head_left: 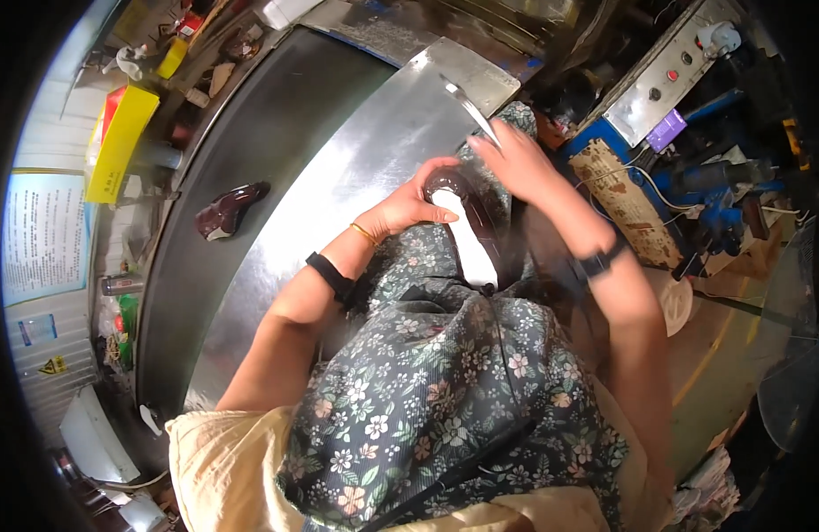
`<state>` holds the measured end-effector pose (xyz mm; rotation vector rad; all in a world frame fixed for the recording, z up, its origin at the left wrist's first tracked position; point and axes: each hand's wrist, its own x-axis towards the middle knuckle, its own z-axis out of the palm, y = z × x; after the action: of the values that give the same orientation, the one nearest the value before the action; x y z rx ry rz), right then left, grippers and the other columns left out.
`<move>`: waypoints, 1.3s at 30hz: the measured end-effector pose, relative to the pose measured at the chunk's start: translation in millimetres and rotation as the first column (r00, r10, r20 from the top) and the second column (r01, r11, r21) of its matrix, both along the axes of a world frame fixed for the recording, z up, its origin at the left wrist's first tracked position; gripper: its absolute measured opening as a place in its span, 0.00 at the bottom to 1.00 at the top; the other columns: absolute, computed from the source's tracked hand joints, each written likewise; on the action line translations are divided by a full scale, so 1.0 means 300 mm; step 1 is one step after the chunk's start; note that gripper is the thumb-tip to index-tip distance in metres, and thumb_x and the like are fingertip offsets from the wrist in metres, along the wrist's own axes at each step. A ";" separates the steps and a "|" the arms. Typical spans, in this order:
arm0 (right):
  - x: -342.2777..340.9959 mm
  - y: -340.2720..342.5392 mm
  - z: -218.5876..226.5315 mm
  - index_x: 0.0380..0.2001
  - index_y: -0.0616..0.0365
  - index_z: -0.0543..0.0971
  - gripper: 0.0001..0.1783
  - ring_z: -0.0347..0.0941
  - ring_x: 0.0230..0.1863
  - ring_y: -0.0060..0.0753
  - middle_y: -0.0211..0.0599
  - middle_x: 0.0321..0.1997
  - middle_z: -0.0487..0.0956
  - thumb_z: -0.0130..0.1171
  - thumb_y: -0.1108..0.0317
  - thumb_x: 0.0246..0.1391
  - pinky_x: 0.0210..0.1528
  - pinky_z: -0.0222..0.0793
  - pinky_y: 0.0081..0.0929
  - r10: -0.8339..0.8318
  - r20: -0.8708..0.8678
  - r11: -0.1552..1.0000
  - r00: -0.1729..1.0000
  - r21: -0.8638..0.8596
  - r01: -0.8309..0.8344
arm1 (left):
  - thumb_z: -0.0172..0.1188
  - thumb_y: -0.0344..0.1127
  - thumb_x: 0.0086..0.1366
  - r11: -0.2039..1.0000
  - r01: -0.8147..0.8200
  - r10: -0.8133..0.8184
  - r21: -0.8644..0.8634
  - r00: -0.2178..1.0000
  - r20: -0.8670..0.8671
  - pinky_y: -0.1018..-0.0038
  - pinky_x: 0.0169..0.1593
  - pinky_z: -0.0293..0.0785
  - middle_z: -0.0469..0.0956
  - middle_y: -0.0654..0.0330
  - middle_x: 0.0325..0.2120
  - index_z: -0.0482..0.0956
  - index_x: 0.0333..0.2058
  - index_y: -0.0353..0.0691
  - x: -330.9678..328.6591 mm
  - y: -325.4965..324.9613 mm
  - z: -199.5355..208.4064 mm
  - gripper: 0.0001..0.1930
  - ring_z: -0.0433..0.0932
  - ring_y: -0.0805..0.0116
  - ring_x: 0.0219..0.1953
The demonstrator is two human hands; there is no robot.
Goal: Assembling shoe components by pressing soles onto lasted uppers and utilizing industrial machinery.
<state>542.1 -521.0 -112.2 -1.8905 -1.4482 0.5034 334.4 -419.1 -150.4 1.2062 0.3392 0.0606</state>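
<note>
A glossy dark brown shoe (498, 226) rests sole up on my lap, its white underside (467, 232) facing me. Round its far end my left hand (414, 202) is closed, the thumb pressed on the white underside. Just beyond and to the right, my right hand (518, 161) is held up, closed on a slim, pale metal tool (471, 113). Motion smears that tool, so its exact kind cannot be made out; it stands apart from the shoe. A flowered dark apron (427, 390) covers my lap beneath.
Left of me, a bare metal worktop (312, 177) borders a dark conveyor belt (250, 115) carrying another brown shoe (230, 211). A yellow box (123, 146) stands beyond the belt. To the right are a control panel with buttons (662, 84) and blue machinery (724, 199).
</note>
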 end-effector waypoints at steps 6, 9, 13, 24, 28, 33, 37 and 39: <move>0.023 0.277 -0.208 0.42 0.63 0.76 0.21 0.73 0.50 0.58 0.52 0.45 0.78 0.53 0.53 0.61 0.54 0.68 0.43 0.273 0.382 0.961 0.883 -0.145 -0.235 | 0.72 0.20 0.49 0.998 -0.059 0.059 -0.001 0.998 0.012 0.71 0.63 0.64 0.66 0.62 0.58 0.54 0.68 0.45 0.002 -0.019 -0.009 0.49 0.66 0.69 0.59; -0.022 0.196 -0.083 0.49 0.63 0.76 0.24 0.73 0.53 0.50 0.47 0.50 0.77 0.52 0.52 0.62 0.56 0.68 0.37 0.307 -0.116 0.921 0.945 -0.213 -0.326 | 0.75 0.26 0.47 0.969 -0.175 0.176 0.177 0.984 0.010 0.70 0.62 0.65 0.68 0.58 0.57 0.53 0.67 0.37 -0.002 -0.045 -0.001 0.51 0.68 0.66 0.58; 0.054 -0.139 0.033 0.59 0.62 0.69 0.30 0.71 0.55 0.29 0.38 0.54 0.76 0.57 0.53 0.62 0.56 0.66 0.28 0.167 -0.583 0.976 0.795 -0.018 -0.219 | 0.76 0.38 0.49 0.561 0.067 0.149 0.825 0.972 -0.181 0.66 0.63 0.64 0.70 0.54 0.55 0.51 0.67 0.33 0.170 -0.214 0.270 0.52 0.70 0.63 0.56; 0.083 -0.744 -0.044 0.52 0.71 0.73 0.31 0.80 0.38 0.39 0.45 0.44 0.81 0.53 0.54 0.54 0.41 0.78 0.33 -0.392 -0.902 0.872 0.182 -0.301 0.386 | 0.64 0.29 0.63 0.891 -0.009 -0.046 0.455 0.993 0.109 0.74 0.47 0.76 0.82 0.58 0.40 0.79 0.47 0.35 0.099 -0.111 0.163 0.14 0.81 0.70 0.42; 0.136 -0.336 -0.084 0.58 0.61 0.71 0.28 0.74 0.55 0.42 0.41 0.57 0.76 0.51 0.52 0.62 0.52 0.74 0.45 -0.071 -0.993 0.851 -0.096 -0.110 0.513 | 0.59 0.26 0.66 0.791 -0.578 0.594 0.201 0.804 -0.029 0.78 0.51 0.73 0.80 0.62 0.42 0.77 0.48 0.34 -0.097 0.034 -0.009 0.12 0.77 0.76 0.44; 0.371 0.347 -0.192 0.56 0.67 0.68 0.27 0.72 0.55 0.36 0.46 0.56 0.74 0.63 0.68 0.56 0.57 0.67 0.30 -0.241 -0.717 0.686 0.654 0.352 0.637 | 0.60 0.28 0.62 0.450 -0.832 0.892 0.326 0.395 -0.222 0.72 0.53 0.72 0.73 0.54 0.52 0.69 0.57 0.33 -0.412 0.185 -0.075 0.24 0.75 0.66 0.50; 0.500 0.540 -0.400 0.49 0.65 0.74 0.18 0.77 0.46 0.34 0.47 0.45 0.80 0.60 0.70 0.56 0.51 0.70 0.27 -0.372 -0.257 0.820 0.892 0.358 0.446 | 0.68 0.37 0.57 -0.208 -0.788 0.972 0.579 -0.235 0.028 0.68 0.51 0.74 0.77 0.48 0.49 0.66 0.58 0.25 -0.734 0.485 -0.296 0.34 0.78 0.59 0.44; 0.377 0.490 -0.427 0.50 0.62 0.74 0.16 0.77 0.44 0.27 0.34 0.45 0.80 0.55 0.77 0.57 0.48 0.72 0.27 0.099 -0.637 0.916 0.765 0.359 0.180 | 0.71 0.41 0.55 -0.213 -0.812 0.956 0.543 -0.289 -0.056 0.66 0.53 0.73 0.77 0.48 0.50 0.71 0.54 0.23 -0.843 0.591 -0.274 0.34 0.78 0.58 0.47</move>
<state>655.1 -374.0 -240.3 -1.2283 -0.9423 0.6911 81.4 -241.9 -232.7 0.8679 1.8797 1.3675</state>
